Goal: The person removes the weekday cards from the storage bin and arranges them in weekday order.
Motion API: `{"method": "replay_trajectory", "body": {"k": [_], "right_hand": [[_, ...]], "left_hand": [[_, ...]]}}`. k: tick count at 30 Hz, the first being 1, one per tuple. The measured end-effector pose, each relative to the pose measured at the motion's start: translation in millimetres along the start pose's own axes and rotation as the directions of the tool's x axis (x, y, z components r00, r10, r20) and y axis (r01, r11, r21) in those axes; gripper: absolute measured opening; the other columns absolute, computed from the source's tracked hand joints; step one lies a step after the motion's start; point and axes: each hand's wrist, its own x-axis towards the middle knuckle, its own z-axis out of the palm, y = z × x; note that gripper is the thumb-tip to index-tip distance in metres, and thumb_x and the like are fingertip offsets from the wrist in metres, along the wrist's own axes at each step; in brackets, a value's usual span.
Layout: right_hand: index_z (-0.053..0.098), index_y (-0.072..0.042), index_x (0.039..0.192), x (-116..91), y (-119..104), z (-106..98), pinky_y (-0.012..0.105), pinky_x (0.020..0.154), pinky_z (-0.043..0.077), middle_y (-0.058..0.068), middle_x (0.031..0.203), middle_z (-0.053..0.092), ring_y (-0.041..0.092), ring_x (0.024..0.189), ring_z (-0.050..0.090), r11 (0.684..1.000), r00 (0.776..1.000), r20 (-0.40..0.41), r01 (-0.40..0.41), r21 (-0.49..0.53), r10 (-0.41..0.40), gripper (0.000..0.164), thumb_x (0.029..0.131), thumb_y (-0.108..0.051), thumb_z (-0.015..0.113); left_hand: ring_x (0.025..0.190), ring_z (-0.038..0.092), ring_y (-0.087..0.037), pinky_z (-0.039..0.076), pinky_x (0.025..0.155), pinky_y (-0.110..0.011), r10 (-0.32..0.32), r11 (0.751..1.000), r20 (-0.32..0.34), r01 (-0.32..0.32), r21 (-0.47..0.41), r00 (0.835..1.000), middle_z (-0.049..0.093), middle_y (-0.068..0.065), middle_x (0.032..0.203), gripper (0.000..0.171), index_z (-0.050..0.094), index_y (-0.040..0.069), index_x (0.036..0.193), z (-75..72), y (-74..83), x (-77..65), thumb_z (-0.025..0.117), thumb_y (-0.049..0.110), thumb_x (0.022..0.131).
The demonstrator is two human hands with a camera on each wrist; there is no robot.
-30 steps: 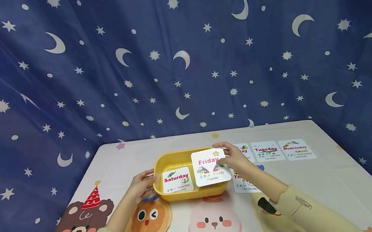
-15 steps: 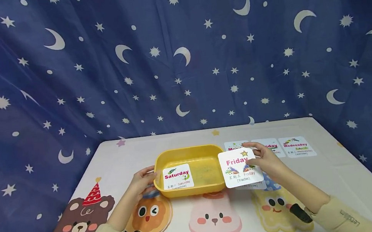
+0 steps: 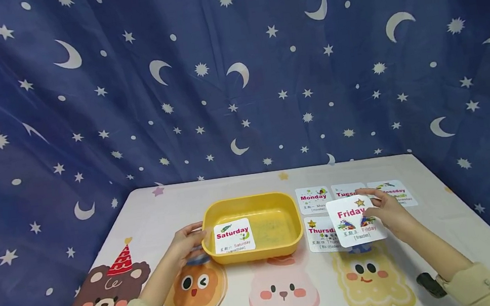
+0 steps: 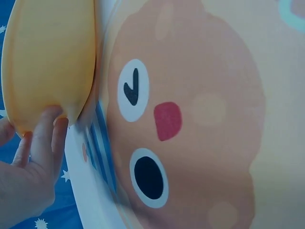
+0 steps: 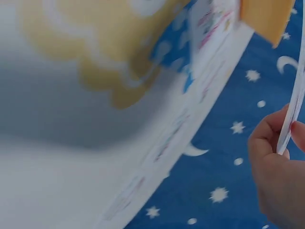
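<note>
My right hand (image 3: 392, 214) pinches a white Friday flash card (image 3: 355, 223) by its right edge. The card is raised over the table and overlaps parts of the Thursday card (image 3: 317, 241) and Tuesday card (image 3: 343, 190) in the head view. Seen from the right wrist, the held flash card (image 5: 296, 100) stands edge-on between thumb and fingers. At the left end of a yellow plastic tray (image 3: 280, 252), my left hand (image 3: 185, 243) grips the rim, fingers against the outer wall (image 4: 52, 57). Inside the tray, toward its left, lies a Saturday card (image 3: 233, 236).
A Monday card (image 3: 314, 205) and a Wednesday card (image 3: 404, 199) lie in the back row with Tuesday, right of the tray. The white tablecloth (image 3: 226, 303) has printed cartoon animals. A blue star-and-moon curtain (image 3: 240, 112) hangs behind the table.
My right hand has carried the Friday card rightward from over the tray, past its right end, to the card rows. My left hand stays on the tray.
</note>
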Motion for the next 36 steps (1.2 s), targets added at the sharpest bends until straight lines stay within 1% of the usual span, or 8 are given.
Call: {"method": "replay_trajectory", "body": {"k": [4,11,16,19,24,29,32,36], "right_hand": [[0.028,0.005,0.141,4.8,10.5,-16.0,0.021,0.068,0.052,-0.001,0.101,0.06,-0.001,0.08,0.058,0.999,0.999,-0.034,-0.028,-0.033,0.027,0.064,0.084,0.004,0.057],[0.028,0.012,0.138,13.3,28.8,-26.5,0.021,0.063,0.051,0.011,0.096,0.063,0.003,0.073,0.056,0.988,0.995,-0.079,-0.069,-0.137,0.059,0.067,0.079,0.005,0.06],[0.029,0.012,0.137,18.2,44.9,-28.7,0.021,0.062,0.05,0.01,0.091,0.063,0.006,0.072,0.056,0.983,0.99,-0.106,-0.113,-0.148,0.098,0.067,0.078,0.006,0.061],[0.031,0.011,0.136,22.4,51.7,-29.0,0.02,0.065,0.047,0.018,0.096,0.063,0.011,0.076,0.057,0.974,0.985,-0.116,-0.148,-0.171,0.129,0.068,0.077,0.004,0.063],[0.032,0.012,0.135,29.4,58.1,-29.0,0.022,0.073,0.039,0.034,0.114,0.051,0.029,0.094,0.055,0.966,0.982,-0.127,-0.165,-0.199,0.142,0.069,0.075,0.003,0.064],[0.033,0.013,0.132,30.5,60.0,-24.6,0.025,0.071,0.042,0.037,0.115,0.047,0.036,0.095,0.054,0.948,0.979,-0.138,-0.179,-0.264,0.147,0.068,0.075,0.001,0.067],[0.037,0.014,0.127,28.5,60.0,-18.9,0.037,0.077,0.046,0.038,0.114,0.046,0.041,0.096,0.052,0.9,0.985,-0.152,-0.138,-0.414,0.081,0.063,0.075,-0.003,0.07],[0.044,0.016,0.117,26.2,59.1,-11.4,0.053,0.084,0.044,0.04,0.108,0.046,0.045,0.094,0.048,0.776,0.988,-0.147,-0.057,-0.628,-0.047,0.057,0.074,-0.006,0.073]], "left_hand": [[0.079,0.065,-0.011,0.059,0.068,-0.029,0.007,1.0,0.003,-0.007,0.0,1.0,0.052,-0.026,0.129,0.046,0.041,0.0,0.138,0.1,0.2,-0.7,0.053,0.01,0.095],[0.082,0.065,-0.011,0.059,0.068,-0.028,-0.008,1.0,-0.016,0.008,0.003,1.0,0.05,-0.026,0.132,0.046,0.042,0.002,0.138,-0.7,-1.8,-2.3,0.053,0.011,0.095],[0.084,0.065,-0.012,0.059,0.069,-0.028,0.004,1.0,0.007,-0.004,-0.005,1.0,0.048,-0.027,0.133,0.046,0.041,0.001,0.139,0.2,-3.3,-2.7,0.053,0.011,0.096],[0.084,0.065,-0.012,0.059,0.07,-0.029,0.003,1.0,0.01,-0.003,-0.017,1.0,0.048,-0.027,0.134,0.046,0.041,0.001,0.139,-0.3,-3.6,-2.6,0.053,0.011,0.095],[0.085,0.066,-0.012,0.059,0.071,-0.031,0.001,1.0,0.014,0.0,-0.027,1.0,0.048,-0.027,0.134,0.048,0.04,0.001,0.14,-2.5,-3.3,-3.4,0.054,0.011,0.095],[0.085,0.066,-0.012,0.059,0.072,-0.031,0.004,1.0,0.016,-0.003,-0.025,1.0,0.048,-0.027,0.133,0.047,0.04,0.001,0.14,-3.4,-1.9,-5.6,0.054,0.011,0.095],[0.085,0.066,-0.013,0.059,0.073,-0.031,0.012,1.0,0.019,-0.012,-0.024,1.0,0.049,-0.027,0.132,0.047,0.04,0.0,0.139,-3.3,-0.9,-5.7,0.054,0.011,0.095],[0.084,0.066,-0.013,0.059,0.072,-0.032,0.006,1.0,0.018,-0.006,-0.026,1.0,0.05,-0.026,0.131,0.048,0.04,0.0,0.139,-3.4,-0.6,-5.0,0.055,0.01,0.095]]}}
